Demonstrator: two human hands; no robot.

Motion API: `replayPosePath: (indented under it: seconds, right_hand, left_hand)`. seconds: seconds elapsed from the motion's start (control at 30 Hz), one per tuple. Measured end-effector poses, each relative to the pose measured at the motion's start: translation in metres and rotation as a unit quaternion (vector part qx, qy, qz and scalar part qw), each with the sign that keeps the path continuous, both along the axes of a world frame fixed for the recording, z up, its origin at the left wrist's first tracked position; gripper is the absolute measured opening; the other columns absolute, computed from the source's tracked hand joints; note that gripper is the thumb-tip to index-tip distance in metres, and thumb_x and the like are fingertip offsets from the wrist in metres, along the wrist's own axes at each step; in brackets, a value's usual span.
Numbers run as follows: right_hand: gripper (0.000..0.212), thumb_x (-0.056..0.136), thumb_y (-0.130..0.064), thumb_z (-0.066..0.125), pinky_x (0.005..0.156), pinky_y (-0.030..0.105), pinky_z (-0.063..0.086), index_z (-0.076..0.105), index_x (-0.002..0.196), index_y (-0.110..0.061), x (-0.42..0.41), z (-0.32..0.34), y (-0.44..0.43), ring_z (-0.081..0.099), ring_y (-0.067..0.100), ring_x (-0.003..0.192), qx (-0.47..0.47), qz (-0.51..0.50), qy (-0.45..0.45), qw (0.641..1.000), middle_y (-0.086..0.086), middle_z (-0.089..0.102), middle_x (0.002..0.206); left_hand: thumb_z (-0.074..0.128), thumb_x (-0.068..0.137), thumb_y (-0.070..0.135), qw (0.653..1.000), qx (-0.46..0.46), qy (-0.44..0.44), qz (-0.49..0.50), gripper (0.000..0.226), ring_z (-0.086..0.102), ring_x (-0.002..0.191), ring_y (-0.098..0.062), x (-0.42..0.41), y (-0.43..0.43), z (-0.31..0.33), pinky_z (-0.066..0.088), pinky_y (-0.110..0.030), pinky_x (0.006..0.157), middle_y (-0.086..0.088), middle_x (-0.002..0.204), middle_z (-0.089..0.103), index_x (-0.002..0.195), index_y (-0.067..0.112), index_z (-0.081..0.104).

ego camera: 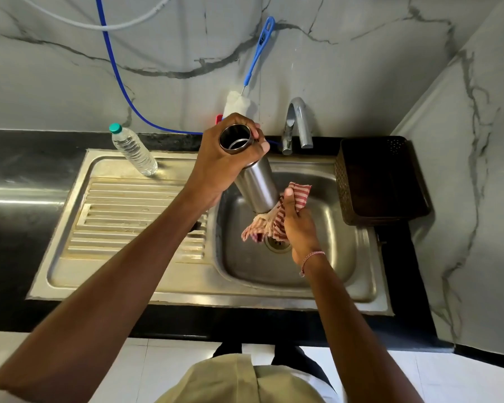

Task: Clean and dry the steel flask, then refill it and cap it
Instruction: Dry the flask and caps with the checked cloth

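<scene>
Your left grip point(224, 167) clasps the steel flask point(256, 184) near its open mouth, tilted over the sink point(332, 257). Your right grip point(298, 225) bunches the striped cloth point(299, 193) at its base: rotate the flask, wiping upward.

Uncapped steel flask point(255, 181) in left hand point(216, 167), striped cloth point(277, 216) in right hand point(298, 228), above sink point(346, 257).

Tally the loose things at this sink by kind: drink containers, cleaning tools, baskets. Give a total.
Drink containers: 2 (steel flask, plastic water bottle)
Cleaning tools: 2 (bottle brush, striped cloth)
Baskets: 1 (brown basket)
Total: 5
</scene>
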State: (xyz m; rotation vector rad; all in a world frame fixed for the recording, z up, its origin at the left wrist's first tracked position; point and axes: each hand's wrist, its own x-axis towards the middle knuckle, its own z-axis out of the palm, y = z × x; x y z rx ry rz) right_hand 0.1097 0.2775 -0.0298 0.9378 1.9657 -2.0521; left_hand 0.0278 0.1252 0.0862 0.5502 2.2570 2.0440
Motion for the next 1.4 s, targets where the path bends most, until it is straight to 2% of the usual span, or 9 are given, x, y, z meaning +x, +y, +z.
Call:
replayPosePath:
  seconds: [0.1,0.27,0.43,0.53,0.7,0.97,1.17,1.27,1.4]
  right_hand:
    - [0.062,0.094,-0.068,0.044,0.050,0.027,0.054,0.065,0.094,-0.010,0.008,0.004,-0.012,0.066,0.015,0.059,0.002,0.003,0.059,0.998,0.013,0.065,0.068]
    - [0.077,0.089,-0.076,0.042,0.067,0.044,0.061,0.060,0.107,-0.004,0.016,0.001,-0.022,0.071,0.031,0.069,0.007,0.048,0.133,0.990,0.017,0.070,0.077]
    - [0.057,0.091,-0.059,0.041,0.077,0.039,0.062,0.064,0.123,-0.017,0.004,0.021,0.005,0.073,0.027,0.098,-0.261,0.064,0.073,0.961,0.009,0.074,0.112]
    - [0.064,0.094,-0.058,0.044,0.058,0.029,0.061,0.059,0.132,-0.009,0.005,0.030,0.008,0.075,0.019,0.075,-0.355,0.085,-0.021,0.931,0.009,0.074,0.099]
    - [0.065,0.100,-0.056,0.043,0.068,0.034,0.062,0.077,0.103,-0.001,0.014,0.025,-0.005,0.073,0.024,0.077,-0.458,0.081,-0.100,0.879,0.014,0.074,0.091]
    - [0.076,0.090,-0.066,0.055,0.066,0.040,0.062,0.062,0.129,-0.001,0.004,-0.008,-0.027,0.071,0.033,0.089,-0.424,-0.005,-0.164,0.891,0.022,0.072,0.109]
    - [0.075,0.084,-0.069,0.061,0.089,0.046,0.058,0.058,0.132,-0.013,0.008,-0.019,-0.042,0.070,0.029,0.108,-0.262,-0.121,-0.017,0.957,0.014,0.072,0.118]
    - [0.076,0.079,-0.076,0.054,0.065,0.034,0.057,0.062,0.125,-0.017,0.018,-0.019,-0.049,0.070,0.034,0.104,-0.217,-0.129,0.034,0.967,0.016,0.073,0.113]
    - [0.072,0.090,-0.070,0.046,0.071,0.048,0.061,0.063,0.092,-0.001,0.026,-0.021,-0.044,0.066,0.051,0.077,-0.086,-0.097,0.145,0.981,0.031,0.066,0.079]
  left_hand:
    - [0.078,0.086,0.003,1.000,0.015,-0.011,0.025,0.016,0.066,0.093,-0.011,0.000,0.002,0.004,0.051,-0.024,0.084,-0.005,0.094,0.069,0.092,0.005,0.064]
    - [0.077,0.085,0.000,0.996,0.067,-0.052,-0.022,0.019,0.062,0.091,-0.019,-0.006,0.000,0.021,0.051,-0.030,0.082,-0.008,0.092,0.065,0.086,0.011,0.062]
    - [0.078,0.081,0.005,0.986,0.099,-0.094,-0.096,0.016,0.063,0.090,-0.018,-0.009,-0.004,0.036,0.052,-0.033,0.081,-0.007,0.098,0.066,0.084,0.014,0.064]
    - [0.077,0.076,0.015,0.981,0.111,-0.108,-0.118,0.013,0.062,0.093,-0.017,-0.011,-0.009,0.039,0.052,-0.033,0.080,0.001,0.092,0.069,0.079,0.024,0.069]
    - [0.074,0.074,0.016,0.980,0.110,-0.103,-0.132,0.013,0.058,0.085,-0.016,-0.012,-0.016,0.032,0.048,-0.030,0.079,0.003,0.084,0.065,0.080,0.022,0.064]
    - [0.080,0.081,0.018,0.997,-0.015,-0.029,-0.070,0.017,0.063,0.087,-0.018,-0.004,-0.022,0.014,0.050,-0.031,0.082,-0.003,0.088,0.068,0.086,0.018,0.063]
    - [0.082,0.087,0.023,0.993,-0.035,-0.009,0.114,0.020,0.065,0.082,-0.004,0.012,-0.004,0.004,0.049,-0.017,0.078,0.007,0.082,0.070,0.092,0.010,0.068]
    - [0.082,0.087,0.030,0.978,0.026,-0.065,0.196,0.028,0.062,0.075,-0.002,0.015,0.008,0.008,0.048,-0.013,0.070,0.005,0.077,0.067,0.092,0.006,0.069]
    - [0.083,0.085,0.039,0.970,0.042,-0.102,0.217,0.036,0.066,0.076,-0.007,0.008,0.004,0.022,0.051,-0.017,0.072,-0.001,0.081,0.071,0.095,0.006,0.073]
